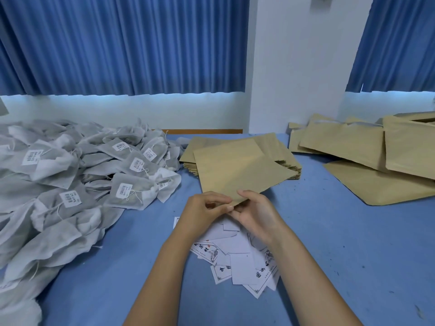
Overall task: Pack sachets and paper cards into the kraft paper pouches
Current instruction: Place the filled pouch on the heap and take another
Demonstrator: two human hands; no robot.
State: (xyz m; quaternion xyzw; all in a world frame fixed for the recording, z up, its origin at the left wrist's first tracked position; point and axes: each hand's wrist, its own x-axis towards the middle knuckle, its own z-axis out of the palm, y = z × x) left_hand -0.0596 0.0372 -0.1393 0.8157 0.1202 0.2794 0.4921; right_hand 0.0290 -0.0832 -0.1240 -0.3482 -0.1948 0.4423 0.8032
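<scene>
Left grip: fingers curled, fingertips pinching the near edge of one kraft paper pouch. Right grip: thumb on top of the same edge, fingers tucked under it, also holding the pouch. The two grips meet at that near edge, fingertips almost touching. I cannot tell whether the pouch mouth is parted.

The pouch runs away from my grips, its far part lying over a stack of flat pouches at mid-tabletop. It is turned slightly against the stack.

Directly below both wrists lies a loose scatter of paper cards, white with black characters, overlapping one another; my forearms cover part of them.

To my left, a large heap of grey-white sachets with drawstrings and small white labels reaches the near edge of the blue tabletop. Its nearest sachets lie just beside the cards and near my left grip.

To my right, well apart, further pouches lie piled and overlapping.

Beyond: blue curtains and a white wall pillar.
</scene>
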